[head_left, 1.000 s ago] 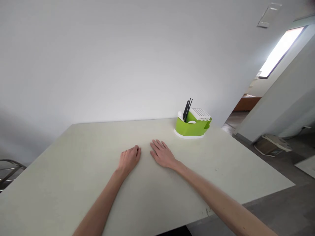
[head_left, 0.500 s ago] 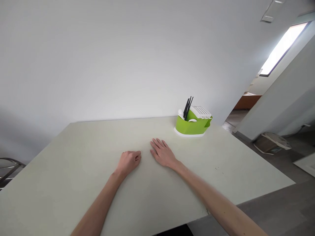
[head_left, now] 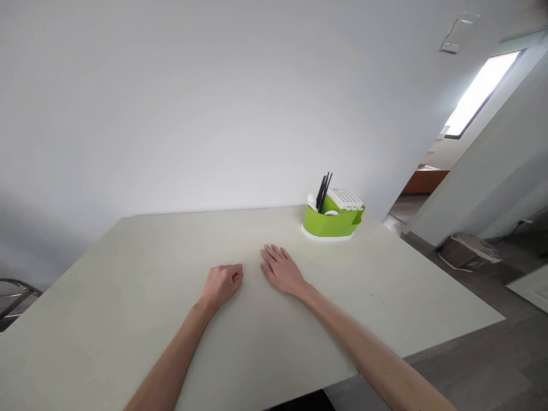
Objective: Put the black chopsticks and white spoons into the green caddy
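Note:
My left hand [head_left: 221, 282] rests on the pale table [head_left: 128, 297] near its middle, fingers curled into a loose fist with nothing in it. Just to its right, my right hand [head_left: 282, 270] lies flat on the tabletop, palm down, fingers stretched out, holding nothing. A green holder on a white base [head_left: 330, 222] stands at the table's far right, a forearm's length beyond my right hand. Black sticks, a white spoon and a white ribbed part rise from it.
A white wall runs behind the table. To the right, the table's edge drops to a dark floor with a cardboard box [head_left: 464, 251] and a white partition [head_left: 492, 182]. A metal frame [head_left: 15, 294] shows at the far left.
My left hand's fingers have curled in from nearly flat to a loose fist. My right hand has stayed put. The view has shifted slightly.

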`<action>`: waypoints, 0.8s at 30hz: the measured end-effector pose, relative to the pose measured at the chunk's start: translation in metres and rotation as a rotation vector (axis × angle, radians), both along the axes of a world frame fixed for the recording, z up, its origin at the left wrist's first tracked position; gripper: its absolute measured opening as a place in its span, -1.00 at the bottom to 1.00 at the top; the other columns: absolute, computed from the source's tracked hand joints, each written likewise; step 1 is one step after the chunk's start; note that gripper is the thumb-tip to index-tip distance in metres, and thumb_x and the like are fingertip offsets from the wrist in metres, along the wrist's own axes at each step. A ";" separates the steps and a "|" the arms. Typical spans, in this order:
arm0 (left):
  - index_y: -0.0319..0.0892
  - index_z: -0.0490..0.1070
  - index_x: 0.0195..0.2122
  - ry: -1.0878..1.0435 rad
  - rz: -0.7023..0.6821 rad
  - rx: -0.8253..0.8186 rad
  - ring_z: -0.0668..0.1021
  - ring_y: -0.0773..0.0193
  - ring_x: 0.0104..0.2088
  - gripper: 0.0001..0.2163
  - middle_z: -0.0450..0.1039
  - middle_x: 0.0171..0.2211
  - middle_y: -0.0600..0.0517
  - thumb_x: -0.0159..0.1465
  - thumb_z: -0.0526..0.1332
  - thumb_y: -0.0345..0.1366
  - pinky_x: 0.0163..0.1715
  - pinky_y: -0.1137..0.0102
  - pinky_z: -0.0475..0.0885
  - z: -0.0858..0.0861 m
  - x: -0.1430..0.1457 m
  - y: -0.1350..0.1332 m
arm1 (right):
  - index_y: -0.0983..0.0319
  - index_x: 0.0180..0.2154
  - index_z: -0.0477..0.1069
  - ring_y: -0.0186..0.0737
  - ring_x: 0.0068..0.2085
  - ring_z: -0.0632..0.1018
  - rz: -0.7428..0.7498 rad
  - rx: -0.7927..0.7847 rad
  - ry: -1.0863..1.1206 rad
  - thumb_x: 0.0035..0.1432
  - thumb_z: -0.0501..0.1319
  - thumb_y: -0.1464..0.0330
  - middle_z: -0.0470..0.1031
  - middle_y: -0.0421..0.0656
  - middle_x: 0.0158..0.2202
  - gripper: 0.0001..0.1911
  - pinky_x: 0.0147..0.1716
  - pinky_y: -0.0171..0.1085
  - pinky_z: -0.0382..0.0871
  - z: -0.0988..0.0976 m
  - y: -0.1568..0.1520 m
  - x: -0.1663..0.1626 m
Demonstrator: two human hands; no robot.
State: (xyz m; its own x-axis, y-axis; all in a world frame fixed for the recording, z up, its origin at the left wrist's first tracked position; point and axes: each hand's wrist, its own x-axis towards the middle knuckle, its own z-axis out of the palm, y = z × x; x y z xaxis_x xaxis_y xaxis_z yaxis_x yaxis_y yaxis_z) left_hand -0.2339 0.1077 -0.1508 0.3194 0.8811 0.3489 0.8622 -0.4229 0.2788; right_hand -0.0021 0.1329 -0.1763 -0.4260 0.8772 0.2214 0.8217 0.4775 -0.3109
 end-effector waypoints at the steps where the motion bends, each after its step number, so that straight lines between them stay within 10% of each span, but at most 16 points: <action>1: -0.09 -0.13 -0.49 -0.004 0.004 0.006 -0.07 0.27 -0.47 -0.76 -0.11 -0.58 0.16 0.09 0.01 -0.48 -0.44 0.32 -0.07 0.000 0.000 0.000 | 0.22 0.47 0.15 -0.08 0.54 0.05 0.000 0.003 0.000 0.55 -0.18 0.11 0.04 -0.10 0.54 -0.36 0.50 0.04 -0.13 0.000 0.000 0.000; 17: -0.08 -0.12 -0.48 -0.026 0.004 0.004 -0.07 0.26 -0.45 -0.77 -0.09 -0.57 0.15 0.09 0.01 -0.47 -0.43 0.30 -0.08 -0.001 -0.002 0.000 | 0.21 0.48 0.13 -0.09 0.54 0.03 0.009 -0.020 -0.004 0.56 -0.20 0.10 0.03 -0.11 0.54 -0.36 0.51 0.02 -0.14 -0.002 -0.007 0.005; 24: -0.09 -0.14 -0.48 -0.015 0.003 -0.020 -0.11 0.24 -0.42 -0.76 -0.14 -0.56 0.14 0.07 0.00 -0.48 -0.42 0.27 -0.10 -0.003 -0.002 0.003 | 0.19 0.49 0.10 -0.10 0.53 0.09 0.065 -0.014 0.050 0.54 -0.13 0.08 0.08 -0.09 0.53 -0.35 0.48 0.02 0.01 0.001 -0.015 0.074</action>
